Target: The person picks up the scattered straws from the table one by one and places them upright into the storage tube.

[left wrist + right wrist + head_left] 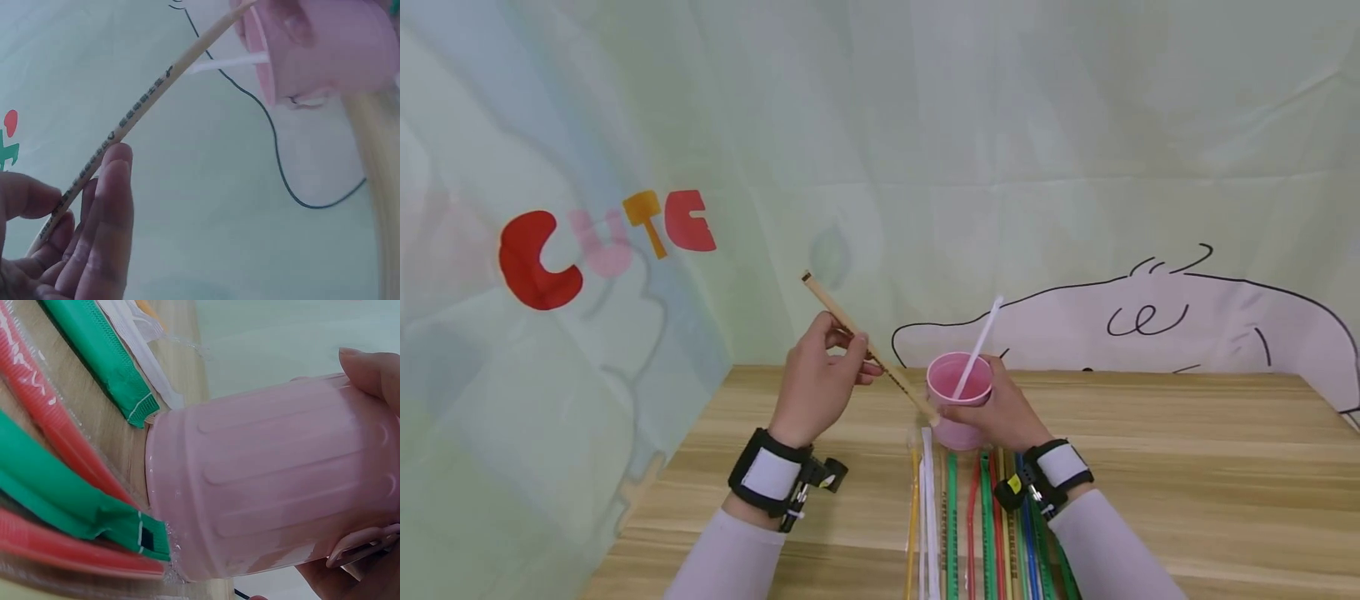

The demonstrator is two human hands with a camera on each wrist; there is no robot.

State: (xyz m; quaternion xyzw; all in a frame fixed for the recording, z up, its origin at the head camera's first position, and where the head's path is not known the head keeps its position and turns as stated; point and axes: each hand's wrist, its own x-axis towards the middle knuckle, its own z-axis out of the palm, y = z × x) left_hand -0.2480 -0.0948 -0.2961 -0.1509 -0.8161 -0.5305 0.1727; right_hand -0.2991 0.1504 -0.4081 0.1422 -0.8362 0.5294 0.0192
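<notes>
My left hand (820, 383) pinches a long tan straw in a printed wrapper (147, 103) between thumb and fingers. The straw slants, its lower end by the front of a pink cup (958, 435); whether the two touch I cannot tell. My right hand (1011, 410) grips the cup round its upper side, near the rim. A thin white straw (979, 343) leans inside the cup and sticks out above it. In the right wrist view the ribbed cup wall (281, 462) and its base beside the wrapped straws are visible.
Wrapped straws lie in a row on the wooden table (1195, 475), below the cup: orange (913, 525), white (931, 508), green (952, 517), red (972, 533), blue (1032, 562) and others. A printed cloth (1037, 183) hangs behind and to the left.
</notes>
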